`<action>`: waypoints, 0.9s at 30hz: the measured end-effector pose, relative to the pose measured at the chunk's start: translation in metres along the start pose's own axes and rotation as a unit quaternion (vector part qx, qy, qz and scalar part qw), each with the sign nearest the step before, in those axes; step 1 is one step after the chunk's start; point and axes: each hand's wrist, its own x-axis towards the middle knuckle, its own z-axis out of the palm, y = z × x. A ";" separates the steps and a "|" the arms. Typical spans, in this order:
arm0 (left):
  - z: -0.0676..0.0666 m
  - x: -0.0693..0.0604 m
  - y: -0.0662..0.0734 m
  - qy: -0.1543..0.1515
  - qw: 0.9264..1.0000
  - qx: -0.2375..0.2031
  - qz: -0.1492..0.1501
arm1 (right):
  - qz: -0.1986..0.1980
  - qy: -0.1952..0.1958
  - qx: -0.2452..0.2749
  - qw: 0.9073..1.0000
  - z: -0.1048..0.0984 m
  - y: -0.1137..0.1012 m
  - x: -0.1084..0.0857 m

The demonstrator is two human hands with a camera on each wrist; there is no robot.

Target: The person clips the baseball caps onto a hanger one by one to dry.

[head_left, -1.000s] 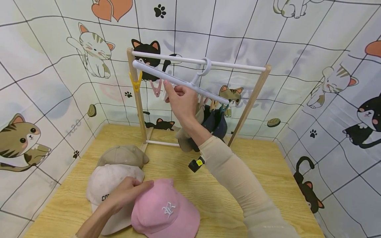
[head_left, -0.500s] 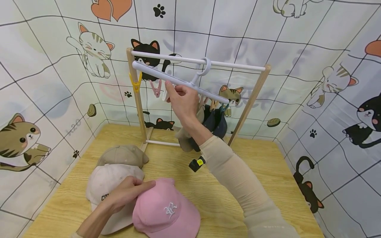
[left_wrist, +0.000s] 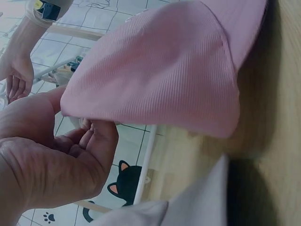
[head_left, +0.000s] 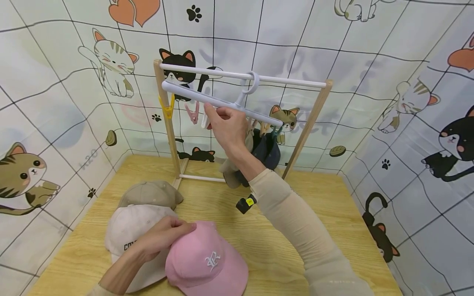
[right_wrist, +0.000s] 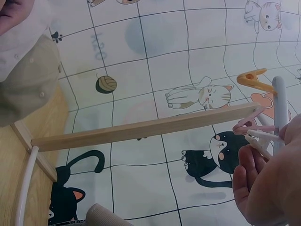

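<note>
My left hand (head_left: 161, 238) pinches the back edge of a pink baseball cap (head_left: 203, 263), which has a white embroidered letter. In the left wrist view the cap's ribbed crown (left_wrist: 155, 75) is tilted above the table. My right hand (head_left: 229, 127) pinches a white clip (head_left: 205, 120) under the tilted lavender hanger (head_left: 196, 95). A pink clip (head_left: 192, 113) and a yellow clip (head_left: 168, 107) hang to its left, holding nothing. Dark blue (head_left: 272, 154) and beige caps (head_left: 230, 172) hang from clips on the hanger's right side, partly hidden by my right arm.
A wooden rack with a white top rail (head_left: 292, 82) bears the hanger by its hook. On the table (head_left: 314, 213) at left, a white cap (head_left: 140, 222) with dark lettering lies in front of a khaki cap (head_left: 152, 193). Cat-patterned cloth (head_left: 237, 24) surrounds the table.
The hanger's left end has dipped slightly and its right end has risen a little. My left hand and the pink cap have shifted slightly right. My right hand keeps hold of the white clip.
</note>
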 end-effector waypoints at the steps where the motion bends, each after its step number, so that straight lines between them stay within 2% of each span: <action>1: 0.001 0.001 0.001 0.002 1.000 0.001 0.001 | 0.001 -0.002 0.000 1.000 0.000 0.000 0.000; 4: 0.003 0.003 0.007 0.011 1.000 -0.006 0.001 | 0.000 -0.006 0.006 1.000 -0.001 0.001 0.000; 8: 0.008 0.007 0.018 0.035 0.999 -0.009 0.024 | -0.004 -0.012 0.014 1.000 -0.002 0.001 -0.001; 12: 0.012 0.010 0.032 0.065 0.997 0.013 0.049 | -0.006 -0.018 0.009 1.000 -0.004 0.001 -0.002; 17: 0.022 0.016 0.051 0.083 0.993 0.036 0.080 | -0.005 -0.016 -0.006 1.000 -0.009 0.001 -0.003; 23: 0.030 0.023 0.073 0.104 0.983 0.071 0.134 | -0.009 -0.025 -0.021 0.999 -0.014 0.001 -0.005; 27: 0.032 0.030 0.085 0.124 0.974 0.104 0.160 | -0.008 -0.035 -0.024 0.999 -0.018 0.001 -0.005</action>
